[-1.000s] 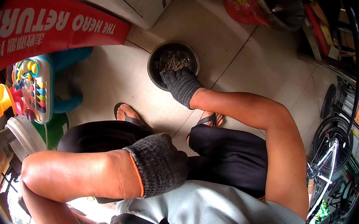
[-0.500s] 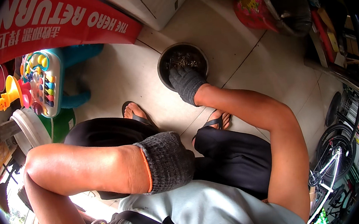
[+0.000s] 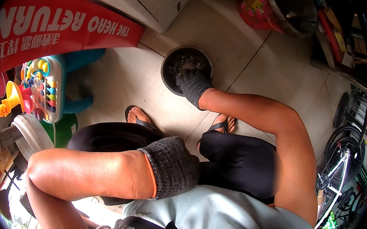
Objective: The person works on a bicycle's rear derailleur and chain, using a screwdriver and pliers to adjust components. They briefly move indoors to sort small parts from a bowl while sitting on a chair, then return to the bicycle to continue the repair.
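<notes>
Right hand dips into the bowl from 5 o'clock, left hand well apart; I cannot tell either's opening or hold.

A person's gloved right hand dips into a round metal bowl of small pieces on a tiled floor, while the gloved left hand hangs over the lap; a bicycle stands at right.

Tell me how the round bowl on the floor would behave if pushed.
The bowl would probably stay stiff, as its shiny rim looks metallic. It would likely slide rather than tip, being wide and set on smooth-looking floor tiles. The small loose pieces inside might shift or rattle.
</notes>
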